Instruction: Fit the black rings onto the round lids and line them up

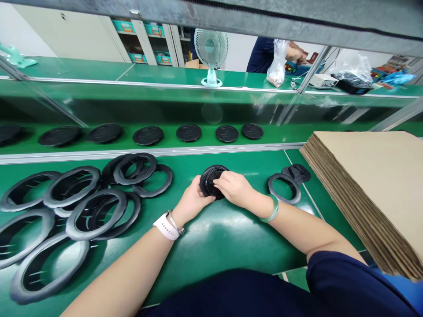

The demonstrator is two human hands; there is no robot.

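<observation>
A round black plastic part (pixel 209 181) with a raised rim is held above the green mat in front of me. My left hand (pixel 194 199) grips its left and lower edge, thumb along the bottom. My right hand (pixel 234 187) is closed at its face, fingertips pinched near the centre; whether a small piece sits between them is hidden. To the right of my right hand lie a black ring (pixel 284 189) and a few flat black pieces (pixel 299 173). Several black rings (pixel 95 214) are heaped to the left of my left hand.
Several black discs (pixel 188 132) lie in a row on the green strip behind the metal rail (pixel 185 151). A cardboard stack (pixel 373 176) stands at the right. Beyond are a fan (pixel 211 48), a plastic bag (pixel 277 66) and another person's hand (pixel 295 53).
</observation>
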